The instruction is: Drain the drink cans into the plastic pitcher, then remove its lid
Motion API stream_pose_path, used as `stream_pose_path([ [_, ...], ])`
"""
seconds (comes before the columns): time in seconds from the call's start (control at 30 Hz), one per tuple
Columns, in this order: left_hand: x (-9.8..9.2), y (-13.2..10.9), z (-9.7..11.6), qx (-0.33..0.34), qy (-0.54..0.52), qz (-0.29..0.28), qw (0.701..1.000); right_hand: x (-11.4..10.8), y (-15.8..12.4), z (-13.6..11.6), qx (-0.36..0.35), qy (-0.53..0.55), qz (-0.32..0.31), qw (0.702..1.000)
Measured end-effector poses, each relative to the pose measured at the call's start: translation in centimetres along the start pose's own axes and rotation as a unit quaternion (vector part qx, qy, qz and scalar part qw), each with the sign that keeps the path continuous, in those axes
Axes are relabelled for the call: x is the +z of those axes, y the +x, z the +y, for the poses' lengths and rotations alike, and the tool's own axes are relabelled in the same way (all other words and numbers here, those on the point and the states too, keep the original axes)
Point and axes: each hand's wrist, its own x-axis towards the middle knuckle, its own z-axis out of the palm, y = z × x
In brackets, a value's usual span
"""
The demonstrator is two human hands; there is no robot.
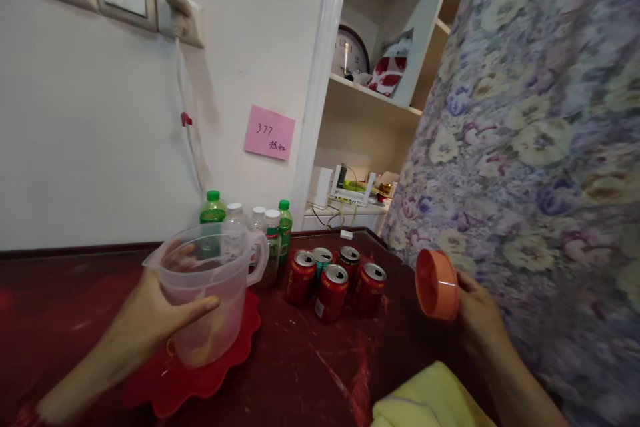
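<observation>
I see my left hand (pixel 150 320) wrapped around the upright clear jug (pixel 210 290); my right hand (pixel 475 310) pinches its orange lid (pixel 436 283) well to the right, on edge.

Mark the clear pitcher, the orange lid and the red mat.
clear pitcher (pixel 210 293): head view, front wall.
orange lid (pixel 436 284): head view, its inner face.
red mat (pixel 200 380): head view, bare front edge.

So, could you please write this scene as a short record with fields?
left hand: left hand holds the clear plastic jug
jug: stands on red mat, no lid on
right hand: right hand holds orange lid, raised above the table
table: dark red table
behind jug: bottles
beside jug: drink cans, upright
</observation>
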Motion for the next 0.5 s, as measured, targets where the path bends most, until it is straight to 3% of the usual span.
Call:
stream_pose_path([
  [0.17, 0.0, 0.2, -0.3, -0.008, 0.01, 0.003, 1.0, -1.6, 2.2, 5.2, -0.003, -0.238, -0.025, 0.971],
  [0.33, 0.0, 0.4, -0.4, -0.002, 0.019, 0.001, 1.0, -0.9, 2.5, 7.3, -0.002, -0.464, -0.131, 0.876],
  [0.5, 0.0, 0.2, -0.9, 0.001, 0.004, 0.014, 1.0, 0.1, 1.9, 8.1, -0.009, -0.558, -0.189, 0.808],
])
